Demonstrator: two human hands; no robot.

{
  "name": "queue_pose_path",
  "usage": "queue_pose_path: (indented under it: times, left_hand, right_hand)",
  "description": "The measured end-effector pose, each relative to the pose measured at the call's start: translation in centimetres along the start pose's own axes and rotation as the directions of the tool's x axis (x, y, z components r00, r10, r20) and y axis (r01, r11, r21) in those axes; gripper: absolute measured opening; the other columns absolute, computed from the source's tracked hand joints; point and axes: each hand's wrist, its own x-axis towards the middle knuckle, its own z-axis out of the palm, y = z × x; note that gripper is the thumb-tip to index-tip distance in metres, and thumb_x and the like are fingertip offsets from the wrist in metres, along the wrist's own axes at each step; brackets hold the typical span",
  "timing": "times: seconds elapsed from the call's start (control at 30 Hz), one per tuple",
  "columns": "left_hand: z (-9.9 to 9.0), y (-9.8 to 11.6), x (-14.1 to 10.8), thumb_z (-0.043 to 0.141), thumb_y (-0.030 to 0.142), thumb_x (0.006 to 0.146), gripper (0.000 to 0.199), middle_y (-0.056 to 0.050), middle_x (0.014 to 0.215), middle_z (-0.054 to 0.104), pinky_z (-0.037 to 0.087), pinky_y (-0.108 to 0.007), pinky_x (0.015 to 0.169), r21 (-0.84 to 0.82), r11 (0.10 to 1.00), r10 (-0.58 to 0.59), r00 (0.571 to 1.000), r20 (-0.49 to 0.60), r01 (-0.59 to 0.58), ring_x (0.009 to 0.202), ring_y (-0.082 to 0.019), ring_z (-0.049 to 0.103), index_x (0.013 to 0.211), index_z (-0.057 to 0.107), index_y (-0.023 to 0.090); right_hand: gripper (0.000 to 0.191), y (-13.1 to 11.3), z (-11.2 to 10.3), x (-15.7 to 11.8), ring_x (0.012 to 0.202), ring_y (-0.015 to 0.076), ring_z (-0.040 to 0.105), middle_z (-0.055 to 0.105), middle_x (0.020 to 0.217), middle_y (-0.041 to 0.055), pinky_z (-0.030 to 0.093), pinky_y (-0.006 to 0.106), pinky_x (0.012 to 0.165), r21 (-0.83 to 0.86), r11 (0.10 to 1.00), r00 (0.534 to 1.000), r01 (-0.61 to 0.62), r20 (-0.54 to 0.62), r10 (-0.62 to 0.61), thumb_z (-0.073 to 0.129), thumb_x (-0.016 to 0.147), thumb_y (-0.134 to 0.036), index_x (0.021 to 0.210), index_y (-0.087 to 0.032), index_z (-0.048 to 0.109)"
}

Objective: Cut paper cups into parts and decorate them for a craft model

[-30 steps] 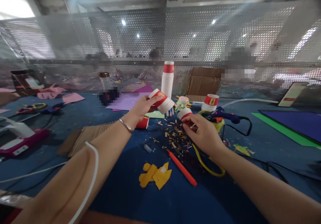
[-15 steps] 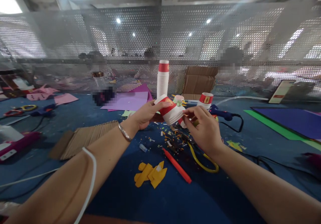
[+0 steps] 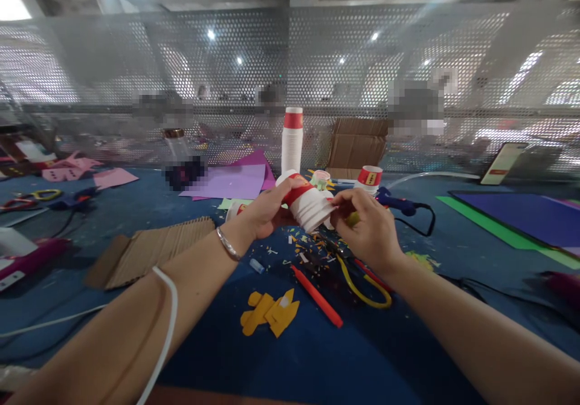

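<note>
My left hand (image 3: 265,211) is wrapped round a short stack of red and white paper cups (image 3: 312,208), tilted with the rims toward the lower right. The fingertips of my right hand (image 3: 362,220) pinch the rim edge of that stack. Behind them a tall column of nested cups (image 3: 292,145) stands upside down. Another red and white cup stack (image 3: 369,178) stands behind my right hand. Beneath the held cups lie small paper scraps (image 3: 308,251).
In front lie a red marker (image 3: 316,296), yellow paper pieces (image 3: 269,313) and yellow-handled scissors (image 3: 362,290). Corrugated cardboard (image 3: 158,251) is at the left, a glue gun (image 3: 399,204) with its cord at the right, coloured sheets (image 3: 516,214) farther right. A perforated screen (image 3: 244,90) runs behind.
The cup stack's rims have spread slightly apart near my right fingertips. The view has shifted a little, and a cup now shows behind my left wrist.
</note>
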Motion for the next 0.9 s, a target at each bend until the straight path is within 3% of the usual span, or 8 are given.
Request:
queue_pose_path:
  times: [0.2, 0.27, 0.37, 0.47, 0.57, 0.7, 0.77, 0.9]
  left_hand:
    - [-1.7, 1.3, 0.5, 0.071, 0.047, 0.077, 0.035, -0.007, 0.084, 0.067, 0.051, -0.03, 0.06, 0.173, 0.963, 0.225, 0.969, -0.105, -0.205, 0.068, -0.017, 0.061, 0.092, 0.062, 0.017]
    - [-3.0, 2.2, 0.4, 0.076, 0.044, 0.074, 0.036, -0.006, 0.084, 0.065, 0.051, -0.031, 0.064, 0.403, 0.873, 0.333, 0.939, -0.08, -0.275, 0.073, -0.018, 0.062, 0.09, 0.059, 0.018]
    - [-4.4, 3.4, -0.2, 0.08, 0.046, 0.068, 0.049, -0.008, 0.098, 0.067, 0.049, -0.034, 0.068, 0.687, 0.699, 0.382, 0.915, -0.125, -0.198, 0.087, -0.023, 0.063, 0.101, 0.054, 0.02]
    - [-4.5, 3.7, -0.9, 0.08, 0.055, 0.065, 0.056, -0.008, 0.097, 0.068, 0.045, -0.035, 0.068, 0.898, 0.407, 0.286, 0.957, 0.046, -0.165, 0.088, -0.026, 0.063, 0.1, 0.055, 0.019]
    - [-3.7, 3.2, -1.5, 0.083, 0.05, 0.061, 0.055, -0.006, 0.094, 0.069, 0.043, -0.033, 0.066, 0.953, 0.227, 0.079, 0.979, 0.188, -0.202, 0.084, -0.027, 0.064, 0.099, 0.056, 0.02]
    - [-2.7, 3.7, -2.6, 0.086, 0.047, 0.055, 0.061, -0.009, 0.101, 0.071, 0.044, -0.035, 0.073, 0.972, -0.035, -0.115, 0.968, 0.225, -0.23, 0.093, -0.031, 0.065, 0.103, 0.06, 0.019]
    - [-2.5, 4.7, -2.6, 0.084, 0.05, 0.057, 0.065, -0.01, 0.113, 0.071, 0.046, -0.036, 0.082, 0.962, -0.04, -0.113, 0.957, 0.265, -0.271, 0.105, -0.032, 0.063, 0.11, 0.063, 0.019]
    - [-1.9, 6.2, 0.2, 0.07, 0.052, 0.076, 0.062, -0.012, 0.128, 0.068, 0.047, -0.035, 0.09, 0.931, 0.174, 0.003, 0.945, 0.327, -0.322, 0.11, -0.028, 0.063, 0.126, 0.062, 0.017]
  right_hand:
    - [0.015, 0.4, -0.7, 0.3, 0.065, 0.0156, 0.059, 0.062, 0.078, 0.0002, 0.047, 0.029, 0.063, -0.008, 1.0, 1.0, 0.013, -0.02, -0.014, 0.061, 0.076, -0.009, 0.086, -0.021, 0.059]
    - [0.012, 0.7, -1.0, 0.4, 0.066, 0.0161, 0.058, 0.061, 0.078, 0.0007, 0.046, 0.029, 0.063, -0.037, 0.999, 0.999, 0.009, -0.05, -0.011, 0.06, 0.077, -0.01, 0.084, -0.021, 0.059]
    - [0.011, 1.2, -1.4, 0.6, 0.064, 0.016, 0.056, 0.06, 0.075, -0.0001, 0.046, 0.03, 0.061, -0.064, 0.998, 0.995, -0.023, -0.095, 0.016, 0.061, 0.077, -0.012, 0.081, -0.022, 0.057]
    - [0.014, 1.5, -1.5, 0.7, 0.061, 0.015, 0.055, 0.059, 0.073, -0.0018, 0.045, 0.03, 0.061, -0.063, 0.996, 0.984, -0.065, -0.168, 0.054, 0.063, 0.075, -0.012, 0.08, -0.023, 0.055]
    - [0.014, 1.8, -1.5, 0.7, 0.06, 0.0147, 0.054, 0.059, 0.073, -0.0022, 0.046, 0.031, 0.061, -0.042, 0.992, 0.962, -0.117, -0.254, 0.102, 0.064, 0.075, -0.014, 0.082, -0.023, 0.055]
    - [0.013, 1.9, -1.6, 0.7, 0.061, 0.0155, 0.054, 0.058, 0.074, -0.0019, 0.046, 0.032, 0.062, -0.032, 0.987, 0.945, -0.156, -0.296, 0.14, 0.064, 0.074, -0.016, 0.082, -0.023, 0.055]
    - [0.014, 1.8, -1.6, 0.8, 0.061, 0.0157, 0.054, 0.058, 0.073, -0.002, 0.046, 0.032, 0.062, -0.029, 0.986, 0.939, -0.166, -0.31, 0.149, 0.064, 0.073, -0.016, 0.081, -0.023, 0.055]
    - [0.012, 1.8, -1.6, 0.9, 0.061, 0.0155, 0.056, 0.06, 0.076, -0.0009, 0.047, 0.033, 0.062, 0.009, 0.981, 0.916, -0.195, -0.355, 0.186, 0.065, 0.075, -0.017, 0.081, -0.022, 0.056]
